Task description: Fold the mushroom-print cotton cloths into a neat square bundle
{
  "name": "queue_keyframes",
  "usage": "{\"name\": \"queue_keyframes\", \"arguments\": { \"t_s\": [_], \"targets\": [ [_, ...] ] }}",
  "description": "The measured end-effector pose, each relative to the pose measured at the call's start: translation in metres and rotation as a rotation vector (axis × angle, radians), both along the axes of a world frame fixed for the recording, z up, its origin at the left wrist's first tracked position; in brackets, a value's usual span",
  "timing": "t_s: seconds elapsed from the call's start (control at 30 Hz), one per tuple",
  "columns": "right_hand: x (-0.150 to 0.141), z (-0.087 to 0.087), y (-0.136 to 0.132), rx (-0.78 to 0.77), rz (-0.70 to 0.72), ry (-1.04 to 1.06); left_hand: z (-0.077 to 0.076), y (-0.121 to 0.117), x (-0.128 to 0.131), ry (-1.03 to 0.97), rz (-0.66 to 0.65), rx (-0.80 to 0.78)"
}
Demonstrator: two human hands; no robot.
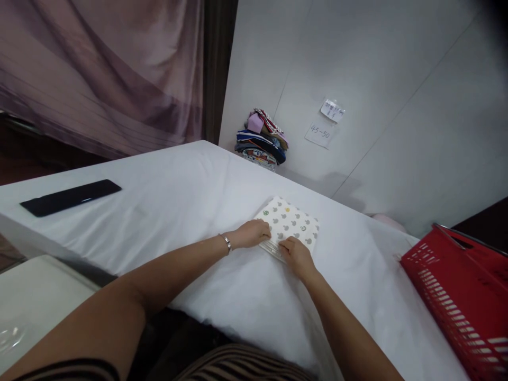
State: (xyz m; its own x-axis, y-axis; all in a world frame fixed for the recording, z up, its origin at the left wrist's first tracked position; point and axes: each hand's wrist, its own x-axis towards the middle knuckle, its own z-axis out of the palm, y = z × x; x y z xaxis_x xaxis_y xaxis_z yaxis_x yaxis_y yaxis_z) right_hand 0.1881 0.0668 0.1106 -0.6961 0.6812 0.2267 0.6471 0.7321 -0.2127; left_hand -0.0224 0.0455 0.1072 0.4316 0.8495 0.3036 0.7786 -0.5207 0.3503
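Observation:
A small folded white cloth [291, 221] with grey and green prints lies on the white-covered table [178, 201]. My left hand [254, 233], with a bracelet at the wrist, rests on the cloth's near left corner, fingers curled onto its edge. My right hand [296, 255] presses on the near edge of the cloth, fingers bent and closed on it. Both hands touch the folded cloth, which lies flat.
A stack of folded colourful cloths [262, 140] sits at the far table edge against the wall. A red plastic basket [464, 291] stands at the right. A long black flat object [71, 197] lies at the left. Two paper notes [327, 123] hang on the wall.

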Motion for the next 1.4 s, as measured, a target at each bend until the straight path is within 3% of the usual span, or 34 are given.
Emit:
{"name": "queue_keyframes", "arguments": {
  "t_s": [0.27,0.43,0.57,0.73,1.0,1.13,1.27,1.4],
  "targets": [
    [-0.007,-0.006,-0.003,0.119,-0.020,-0.100,0.005,0.010,0.005,0.183,-0.041,0.048],
    [-0.001,-0.022,-0.003,0.289,0.003,-0.093,0.000,-0.001,0.001,0.267,-0.088,0.271],
    [-0.001,-0.027,-0.005,0.319,0.043,-0.122,-0.009,-0.011,-0.004,0.310,-0.077,0.356],
    [0.000,-0.025,-0.007,0.284,0.083,-0.115,-0.015,-0.015,-0.007,0.330,-0.089,0.364],
    [-0.001,-0.026,-0.011,0.280,0.070,-0.118,-0.003,-0.019,0.000,0.178,-0.091,0.250],
    [-0.004,-0.027,-0.019,0.278,0.055,-0.126,-0.011,-0.024,0.012,0.127,-0.125,0.187],
    [-0.002,-0.014,-0.025,0.196,0.068,-0.094,-0.027,-0.029,0.013,0.193,-0.111,0.113],
    [-0.006,0.014,-0.004,0.072,0.034,0.088,-0.032,-0.030,0.007,0.226,-0.130,0.079]
  ]
}}
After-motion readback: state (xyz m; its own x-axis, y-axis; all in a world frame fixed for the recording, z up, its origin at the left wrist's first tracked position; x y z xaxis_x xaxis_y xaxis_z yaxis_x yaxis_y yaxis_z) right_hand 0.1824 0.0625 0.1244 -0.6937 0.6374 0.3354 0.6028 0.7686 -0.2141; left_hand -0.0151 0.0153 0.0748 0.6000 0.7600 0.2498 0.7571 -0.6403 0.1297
